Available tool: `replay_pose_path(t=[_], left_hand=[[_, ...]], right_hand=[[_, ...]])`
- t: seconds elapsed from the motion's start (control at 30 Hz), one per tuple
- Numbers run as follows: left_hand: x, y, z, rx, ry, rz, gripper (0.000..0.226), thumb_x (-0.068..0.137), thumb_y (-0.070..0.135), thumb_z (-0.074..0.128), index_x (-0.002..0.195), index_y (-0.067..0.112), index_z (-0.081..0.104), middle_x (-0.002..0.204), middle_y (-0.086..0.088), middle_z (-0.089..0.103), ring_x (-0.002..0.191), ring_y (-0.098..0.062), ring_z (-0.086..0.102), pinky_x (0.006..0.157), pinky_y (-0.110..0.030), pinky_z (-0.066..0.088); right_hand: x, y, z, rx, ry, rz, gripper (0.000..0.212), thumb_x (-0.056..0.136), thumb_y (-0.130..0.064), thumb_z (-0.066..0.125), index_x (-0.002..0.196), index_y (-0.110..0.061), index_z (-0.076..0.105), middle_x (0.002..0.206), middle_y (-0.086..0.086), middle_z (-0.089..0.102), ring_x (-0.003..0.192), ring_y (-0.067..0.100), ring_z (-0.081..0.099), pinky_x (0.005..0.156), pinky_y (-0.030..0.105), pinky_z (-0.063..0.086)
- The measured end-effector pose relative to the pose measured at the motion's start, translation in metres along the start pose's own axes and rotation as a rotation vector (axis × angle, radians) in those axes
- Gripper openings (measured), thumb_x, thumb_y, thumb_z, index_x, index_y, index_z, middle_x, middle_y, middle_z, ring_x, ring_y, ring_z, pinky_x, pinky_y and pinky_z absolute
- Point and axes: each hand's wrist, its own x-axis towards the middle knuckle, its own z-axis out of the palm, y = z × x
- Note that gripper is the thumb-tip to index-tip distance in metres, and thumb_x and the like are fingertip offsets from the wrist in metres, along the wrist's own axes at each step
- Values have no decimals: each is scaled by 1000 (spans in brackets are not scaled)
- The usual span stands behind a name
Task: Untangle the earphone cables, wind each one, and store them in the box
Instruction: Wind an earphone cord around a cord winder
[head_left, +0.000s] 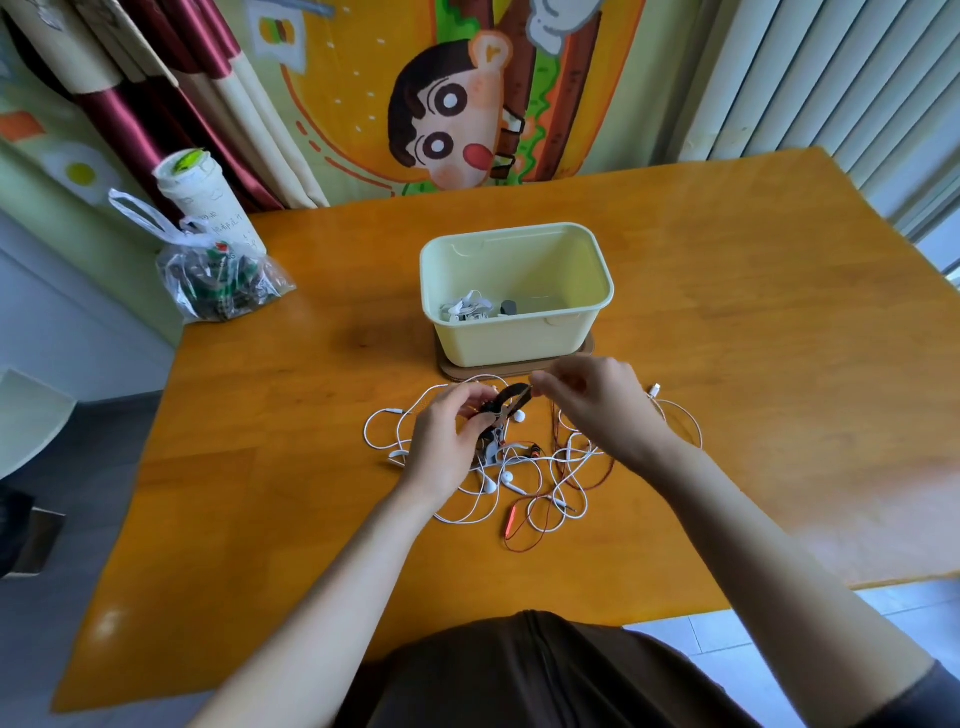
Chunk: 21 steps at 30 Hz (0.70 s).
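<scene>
A tangle of white earphone cables (519, 483) and a thin red earphone cable (511, 525) lies on the orange table in front of me. My left hand (441, 447) grips a small bundle with a dark strap (506, 400) just above the tangle. My right hand (592, 410) pinches the far end of that strap. Behind them the pale yellow box (519, 332) stands open on a brown lid, with a wound white earphone (465, 309) and a small dark item (508, 307) inside.
At the back left corner a clear plastic bag (218, 280) with dark contents stands next to a white cup (202, 202). A white plug (655, 388) lies right of my right hand. The table's front edge (363, 660) is near my body.
</scene>
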Motion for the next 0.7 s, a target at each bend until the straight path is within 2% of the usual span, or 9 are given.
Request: replay_pose_path(t=[0.13,0.23,0.33,0.4,0.5,0.57,0.63,0.7], left_hand=[[1,4,-3,-181,-185,-42,22,90,4,60,98,24,63,96,10,65,92,-2,60,83,-11,47],[1,5,-3,-268,-214,-85,29,91,4,59,98,31,62,98,9,67,97,-7,62,88,-18,50],[2,7,-4,-295,-186,-130,29,91,2,58,96,31,61,95,10,66,93,-5,62,83,-16,50],[2,9,-5,-292,-228,-130,29,91,2,58,97,30,61,96,9,66,94,-6,63,84,-17,50],[-1,16,-6,-460,-312,-164,25,90,4,58,101,26,63,100,3,69,97,-6,64,87,-22,51],[-1,23,-4,-672,-315,-212,23,84,13,60,106,18,65,105,-3,69,102,-17,63,92,-29,50],[2,29,-2,-867,-285,-258,28,80,16,59,107,14,65,105,-6,69,101,-23,61,96,-34,46],[7,31,0,-998,-245,-295,29,80,14,57,108,12,64,105,-7,69,103,-23,59,100,-36,44]], right_hand=[[7,5,-4,75,41,39,22,92,-33,56,72,-26,64,61,-1,58,48,5,43,46,14,33],[7,6,-4,134,67,48,23,93,-32,56,71,-28,62,62,8,59,53,13,45,47,18,32],[6,6,-3,130,98,43,20,93,-28,56,76,-21,65,61,-1,56,55,12,45,48,18,33],[6,7,-3,126,109,43,19,93,-27,56,78,-19,65,63,-5,57,56,14,48,50,17,37],[6,9,-4,154,134,58,18,93,-27,55,80,-18,64,72,10,64,67,29,59,63,35,49],[4,11,-2,176,120,72,19,93,-28,54,79,-19,63,73,15,64,69,33,59,66,43,50],[1,12,4,211,88,92,23,94,-28,52,75,-23,62,67,4,60,61,19,57,61,37,50],[-3,12,13,309,75,138,26,96,-27,50,75,-22,63,62,-7,54,55,3,51,56,23,46]])
